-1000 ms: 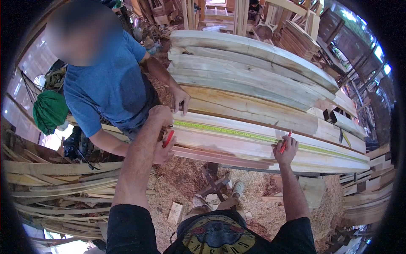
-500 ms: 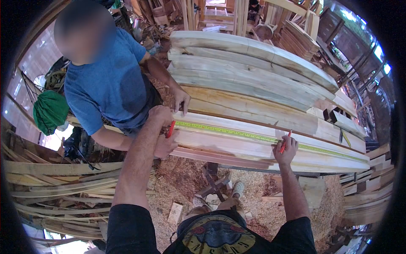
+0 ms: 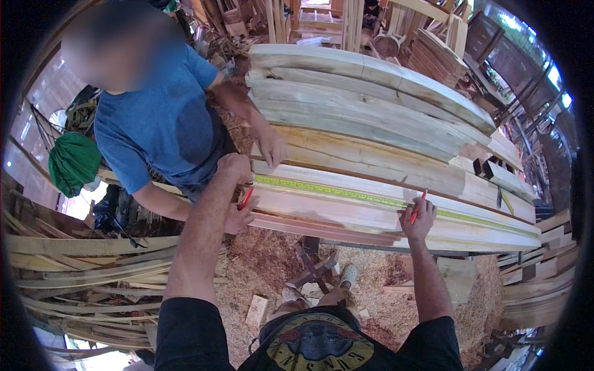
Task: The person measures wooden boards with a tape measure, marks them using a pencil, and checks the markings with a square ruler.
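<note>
A yellow-green tape measure [image 3: 346,193] is stretched along a pale board [image 3: 322,209]. My left hand [image 3: 235,168] is closed at its left end; the part inside the fist is hidden. A slim red pencil [image 3: 416,213] is held in the closed fingers of my right hand [image 3: 422,224], which rests on the board beside the tape. To the left stands a co-worker in a blue shirt [image 3: 164,117]. One of the co-worker's hands [image 3: 271,147] touches the board's left end near my left fist. The co-worker's other hand [image 3: 240,216], just below my left wrist, holds another red pencil [image 3: 246,198].
Wide planks [image 3: 359,105] lie side by side beyond the measured board. A square tool [image 3: 504,199] sits near their right end. Curved wood strips [image 3: 86,272] are piled at lower left, and cut timber [image 3: 538,284] is stacked at right. Shavings [image 3: 266,266] cover the floor.
The co-worker's upper hand has shifted slightly right along the board's end. Their lower hand has drawn back left with its red pencil. My hands have stayed in place.
</note>
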A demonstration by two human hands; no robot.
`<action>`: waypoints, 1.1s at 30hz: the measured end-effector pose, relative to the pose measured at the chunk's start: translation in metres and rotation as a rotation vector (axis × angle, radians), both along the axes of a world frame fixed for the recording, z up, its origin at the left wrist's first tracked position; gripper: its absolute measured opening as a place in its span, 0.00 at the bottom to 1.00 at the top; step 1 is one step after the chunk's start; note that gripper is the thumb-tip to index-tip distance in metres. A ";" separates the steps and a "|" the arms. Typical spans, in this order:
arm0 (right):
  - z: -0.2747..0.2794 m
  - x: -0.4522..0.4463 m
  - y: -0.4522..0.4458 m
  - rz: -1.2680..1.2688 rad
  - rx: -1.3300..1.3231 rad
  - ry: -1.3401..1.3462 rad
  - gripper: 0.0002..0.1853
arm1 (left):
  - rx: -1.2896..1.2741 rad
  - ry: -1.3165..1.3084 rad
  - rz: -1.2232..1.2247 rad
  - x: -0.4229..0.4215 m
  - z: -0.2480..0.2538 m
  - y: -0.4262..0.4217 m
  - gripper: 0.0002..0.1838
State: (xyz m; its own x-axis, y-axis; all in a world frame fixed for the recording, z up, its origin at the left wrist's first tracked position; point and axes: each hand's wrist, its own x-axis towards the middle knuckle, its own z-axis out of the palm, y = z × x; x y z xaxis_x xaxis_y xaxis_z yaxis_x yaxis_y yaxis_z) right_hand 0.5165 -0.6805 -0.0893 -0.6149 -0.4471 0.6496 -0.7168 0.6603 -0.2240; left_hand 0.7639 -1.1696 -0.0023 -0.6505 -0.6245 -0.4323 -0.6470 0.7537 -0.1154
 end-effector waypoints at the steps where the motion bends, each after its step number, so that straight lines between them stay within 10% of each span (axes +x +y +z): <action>1: 0.000 0.000 0.000 -0.002 0.002 0.002 0.14 | -0.003 0.006 -0.003 0.000 0.000 0.000 0.25; 33: -0.002 -0.002 0.000 0.010 -0.007 0.031 0.14 | -0.054 0.075 -0.026 0.002 -0.012 -0.007 0.23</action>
